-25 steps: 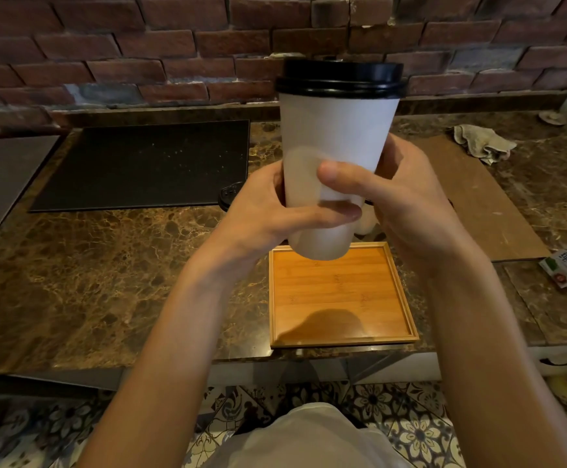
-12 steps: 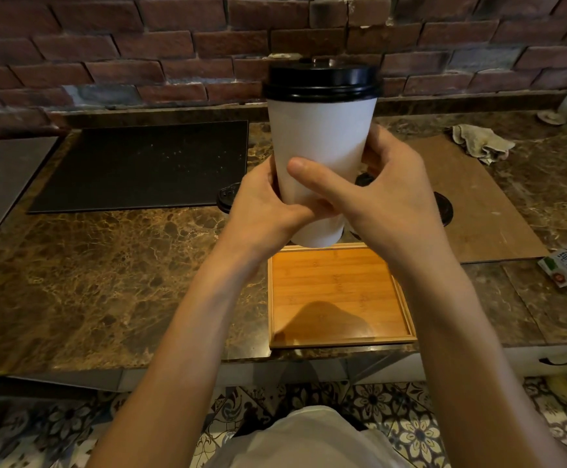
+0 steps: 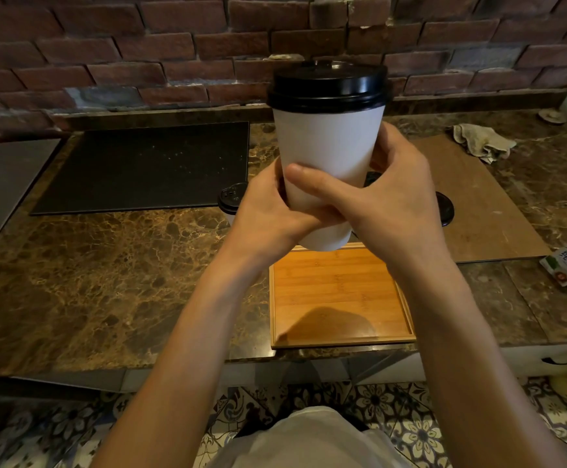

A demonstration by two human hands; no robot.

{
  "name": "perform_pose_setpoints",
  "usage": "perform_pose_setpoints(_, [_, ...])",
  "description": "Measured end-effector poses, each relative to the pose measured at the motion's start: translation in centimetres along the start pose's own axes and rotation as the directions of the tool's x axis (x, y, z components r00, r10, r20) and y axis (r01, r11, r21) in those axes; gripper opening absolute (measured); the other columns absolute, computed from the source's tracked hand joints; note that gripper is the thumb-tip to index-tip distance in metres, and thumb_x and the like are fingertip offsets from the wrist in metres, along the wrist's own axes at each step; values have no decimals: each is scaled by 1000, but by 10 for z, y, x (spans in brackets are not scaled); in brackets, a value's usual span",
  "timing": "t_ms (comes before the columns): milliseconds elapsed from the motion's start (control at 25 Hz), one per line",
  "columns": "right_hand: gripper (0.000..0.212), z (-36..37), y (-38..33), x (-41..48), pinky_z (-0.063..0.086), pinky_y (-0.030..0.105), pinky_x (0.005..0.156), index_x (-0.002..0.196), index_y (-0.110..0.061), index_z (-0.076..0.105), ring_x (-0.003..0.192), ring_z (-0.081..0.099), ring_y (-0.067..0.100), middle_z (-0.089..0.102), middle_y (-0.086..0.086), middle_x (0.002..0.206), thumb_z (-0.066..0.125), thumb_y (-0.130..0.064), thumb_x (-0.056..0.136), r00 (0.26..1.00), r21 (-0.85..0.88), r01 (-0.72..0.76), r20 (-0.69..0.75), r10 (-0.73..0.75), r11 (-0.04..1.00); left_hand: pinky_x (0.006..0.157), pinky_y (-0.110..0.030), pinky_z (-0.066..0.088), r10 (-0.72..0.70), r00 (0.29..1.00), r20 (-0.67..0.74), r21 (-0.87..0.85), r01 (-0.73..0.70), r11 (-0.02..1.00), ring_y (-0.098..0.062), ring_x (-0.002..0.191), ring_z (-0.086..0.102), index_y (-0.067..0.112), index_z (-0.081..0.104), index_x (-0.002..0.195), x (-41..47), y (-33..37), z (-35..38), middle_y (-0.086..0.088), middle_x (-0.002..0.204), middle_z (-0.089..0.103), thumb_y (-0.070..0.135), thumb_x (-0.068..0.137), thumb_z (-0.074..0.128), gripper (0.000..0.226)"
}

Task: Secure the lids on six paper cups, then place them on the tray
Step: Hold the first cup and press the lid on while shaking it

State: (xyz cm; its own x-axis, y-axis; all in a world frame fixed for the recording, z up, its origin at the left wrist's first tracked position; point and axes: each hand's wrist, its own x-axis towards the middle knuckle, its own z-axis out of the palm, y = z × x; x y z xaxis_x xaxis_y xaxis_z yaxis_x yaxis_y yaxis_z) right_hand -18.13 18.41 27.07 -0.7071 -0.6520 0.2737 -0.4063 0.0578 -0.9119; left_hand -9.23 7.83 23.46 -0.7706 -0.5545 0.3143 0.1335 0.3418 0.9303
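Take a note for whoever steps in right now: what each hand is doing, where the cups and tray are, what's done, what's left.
Left hand and right hand both grip the lower part of one paper cup, held upright above the far edge of the wooden tray.
Done: its black lid is on.
No cup shows on the tray.
A lidded cup stands behind the left hand; a second lid shows beyond the right hand; other cups are hidden.
Left: set this cup down on the tray, then handle the rest.
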Motion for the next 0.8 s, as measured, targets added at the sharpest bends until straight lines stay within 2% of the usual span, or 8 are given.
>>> perform_pose_setpoints(240, [65,-8,5,2,58,37,86,124,-21,58,106,64,8,67,-7,113,83,-40,68,991,171,-62,128,40,983,66,-8,49,-19,998,65,-51,22,998,8,85,65,33,54,96,-1,8,-3,31,87,67,28,57,82,48])
perform_pose_setpoints(400, [57,-13,5,2,56,22,75,120,-20,60,100,67,8,69,-6,108,79,-34,69,971,258,-88,240,25,962,69,-13,51,-50,989,136,-134,68,989,-1,90,66,28,59,103,-6,9,-5,22,92,69,31,61,76,45])
perform_pose_setpoints(480, [53,-16,5,3,54,21,74,120,-16,61,99,68,11,70,-3,107,77,-28,71,954,298,-111,299,18,948,70,-16,51,-55,984,171,-169,84,982,-4,91,66,27,60,105,-8,9,-5,17,94,70,27,63,76,45])
perform_pose_setpoints(680, [57,-14,5,3,56,26,79,123,-14,59,102,67,12,69,0,111,77,-30,71,946,260,-89,325,0,962,70,-16,52,-19,988,156,-194,50,980,-4,88,67,22,61,103,-8,5,-5,14,91,71,20,64,74,41])
perform_pose_setpoints(800, [63,-11,3,1,57,27,82,125,-16,58,103,65,8,67,-3,112,77,-36,69,955,207,-57,297,-8,977,70,-17,52,-27,992,125,-186,50,981,-5,89,67,22,60,102,-10,4,-7,16,91,71,27,59,75,45])
